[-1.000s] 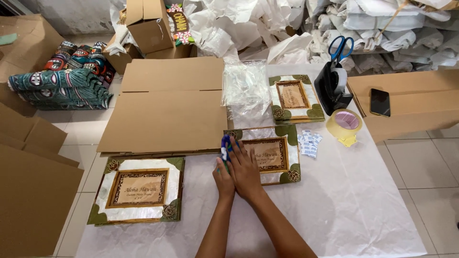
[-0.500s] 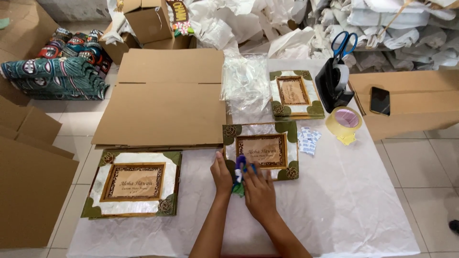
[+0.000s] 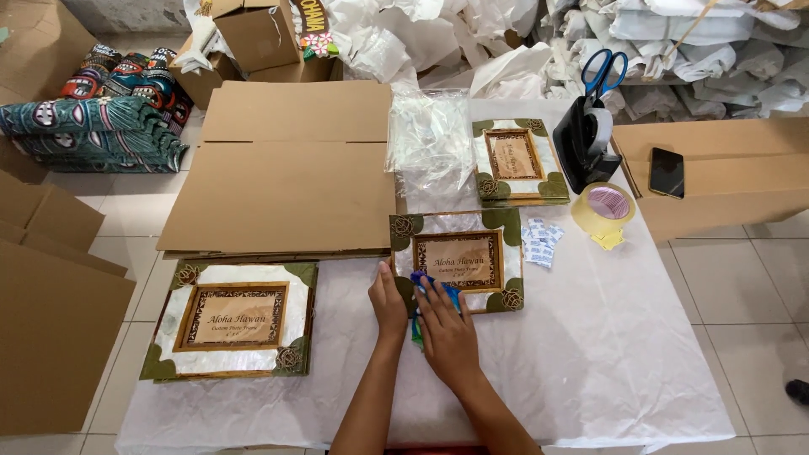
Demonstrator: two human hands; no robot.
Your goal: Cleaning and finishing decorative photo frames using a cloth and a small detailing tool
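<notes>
My right hand (image 3: 447,324) lies flat, pressing a blue cloth (image 3: 430,291) on the lower left corner of the frame (image 3: 459,261), my left hand (image 3: 388,303) flat beside it; the frame's long axis runs crosswise ahead of both on the counter (image 3: 590,354).

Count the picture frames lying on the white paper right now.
3: a large frame at the near left, a middle frame under the person's hands, and a small frame farther back beside the black tape dispenser. More may be hidden.
</notes>
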